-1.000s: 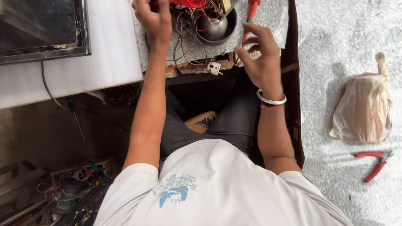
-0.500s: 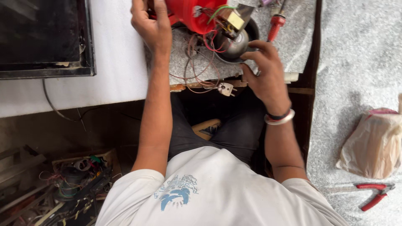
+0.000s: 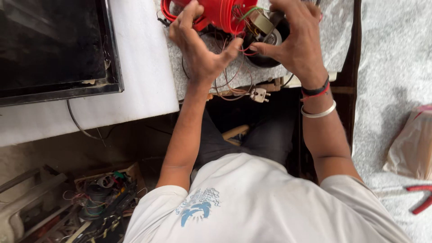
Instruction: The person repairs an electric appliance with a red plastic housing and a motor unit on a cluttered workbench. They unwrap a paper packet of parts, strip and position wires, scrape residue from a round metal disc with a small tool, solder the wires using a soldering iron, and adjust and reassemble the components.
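Left hand at the top centre, fingers spread and curled, its grip closing around the lower left side of a red plastic housing; fingertips touch the red shell, thumb stretched toward the right hand. Right hand just beside it, grip pinched with thumb and fingers at the housing's open end, where a small tan transformer-like block and a black round part sit; whether the fingers actually clamp the block cannot be told. The housing thus lies between the two hands, partly cut off by the upper edge. Thin red and pale wires trail from it down over the speckled grey table, ending near a small white plug hanging at the table edge. Right wrist carries a dark band, a red band and a silver bangle. Farther left, a dark flat screen lies on a white surface. Lower left, on the floor, a clutter of wire coils and parts. Far right, a beige bag and red-handled pliers on a speckled surface.
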`<state>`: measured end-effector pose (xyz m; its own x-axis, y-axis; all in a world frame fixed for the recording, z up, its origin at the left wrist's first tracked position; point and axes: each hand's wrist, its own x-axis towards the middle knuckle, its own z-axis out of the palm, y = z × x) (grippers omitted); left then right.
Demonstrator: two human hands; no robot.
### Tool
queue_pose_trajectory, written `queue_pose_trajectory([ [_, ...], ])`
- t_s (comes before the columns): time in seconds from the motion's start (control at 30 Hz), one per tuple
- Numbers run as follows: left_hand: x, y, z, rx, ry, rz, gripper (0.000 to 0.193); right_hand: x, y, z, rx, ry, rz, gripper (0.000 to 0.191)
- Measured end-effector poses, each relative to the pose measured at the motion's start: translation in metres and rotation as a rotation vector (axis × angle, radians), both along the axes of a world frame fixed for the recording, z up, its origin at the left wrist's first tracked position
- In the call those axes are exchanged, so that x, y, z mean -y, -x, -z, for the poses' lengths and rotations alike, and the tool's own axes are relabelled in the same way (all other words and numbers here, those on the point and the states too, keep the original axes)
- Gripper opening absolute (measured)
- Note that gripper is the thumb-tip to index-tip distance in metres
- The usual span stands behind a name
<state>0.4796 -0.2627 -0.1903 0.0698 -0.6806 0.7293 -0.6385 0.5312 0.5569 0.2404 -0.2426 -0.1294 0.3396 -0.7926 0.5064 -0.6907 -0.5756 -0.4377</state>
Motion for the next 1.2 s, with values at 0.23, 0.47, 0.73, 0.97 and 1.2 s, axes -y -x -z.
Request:
queue_pose_trajectory([
  [0.23, -0.013, 0.005, -0.008, 0.045, -0.127, -0.005, 0.112, -0.037, -0.039, 0.015, 0.052, 0.063, 0.166, 0.108],
  [0.47, -0.01, -0.014, 0.003, -0.27, -0.113, 0.052, 0.061, -0.066, -0.063, 0.037, 0.159, 0.106, 0.231, 0.112],
  [0.73, -0.013, -0.035, -0.014, -0.143, -0.104, 0.053, 0.045, -0.06, -0.056, 0.046, 0.312, -0.014, 0.123, 0.121],
  [0.97, -0.049, -0.02, -0.026, -0.052, -0.031, -0.065, 0.039, -0.057, -0.051, 0.045, 0.197, 0.004, 0.137, 0.13],
  [1.2, -0.066, 0.01, -0.034, 0.082, -0.219, 0.137, 0.047, -0.056, -0.052, 0.051, 0.315, -0.054, 0.091, 0.121],
])
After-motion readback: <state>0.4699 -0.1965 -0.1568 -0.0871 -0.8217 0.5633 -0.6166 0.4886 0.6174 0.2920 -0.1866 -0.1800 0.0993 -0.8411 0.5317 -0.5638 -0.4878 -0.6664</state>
